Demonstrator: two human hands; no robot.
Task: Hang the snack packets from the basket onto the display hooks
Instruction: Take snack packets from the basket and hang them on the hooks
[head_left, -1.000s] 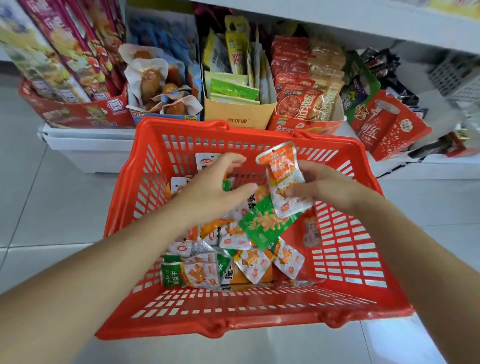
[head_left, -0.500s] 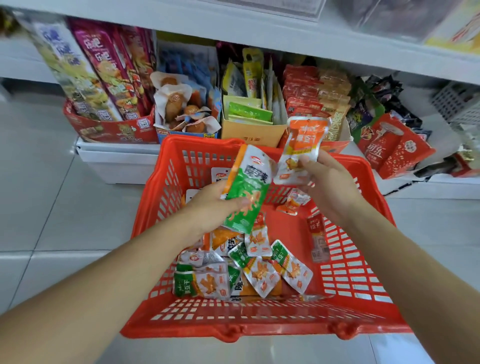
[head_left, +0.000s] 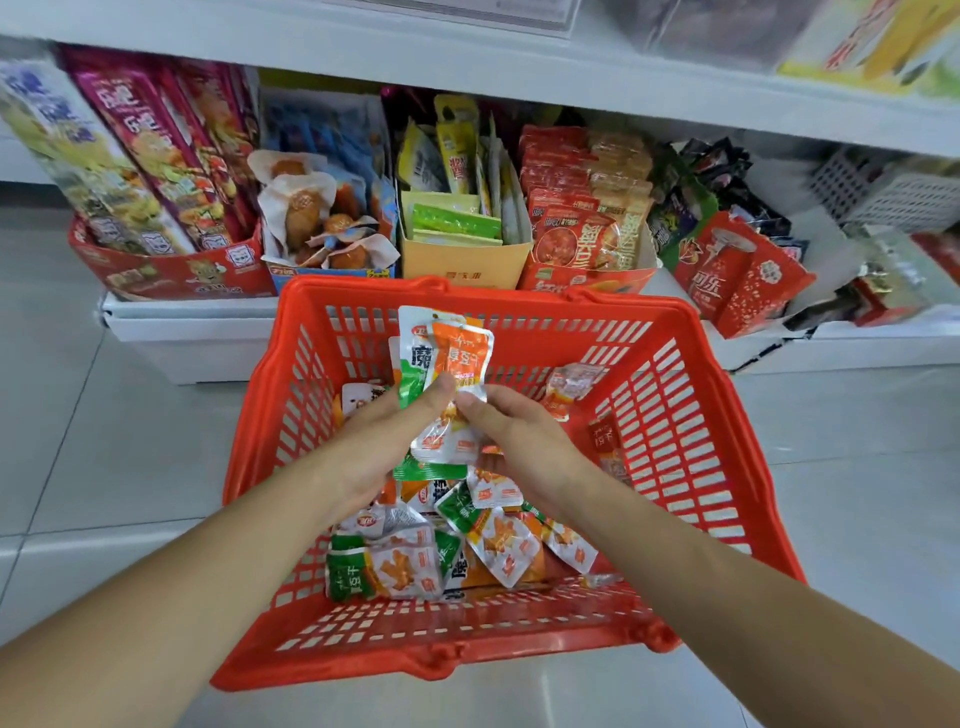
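- At the far left, a red carton (head_left: 171, 273) of long snack bags is sitting on the low white shelf (head_left: 182, 332), behind the basket.
- The left hand (head_left: 382, 441) is reaching over the red basket (head_left: 691, 415) and pinching the lower end of a green-and-white packet (head_left: 413, 358). The thumb is lying across its front, and the packet is standing upright above the fingers.
- Below both hands, a pile of packets (head_left: 415, 566) is lying on the basket floor, towards the near wall.
- A white-and-orange packet (head_left: 449, 441) is hanging between the two hands. Which hand is gripping it cannot be told.
- An orange packet (head_left: 462, 353) is overlapping the front of the green-and-white one, upright and touching it.
- The right hand (head_left: 524, 441) is meeting the left, its curled fingertips pinching the orange packet's bottom edge, so the packet is rising above the grip.
- To the right, a single packet (head_left: 571, 384) is leaning against the far wall of the basket, apart from the pile.
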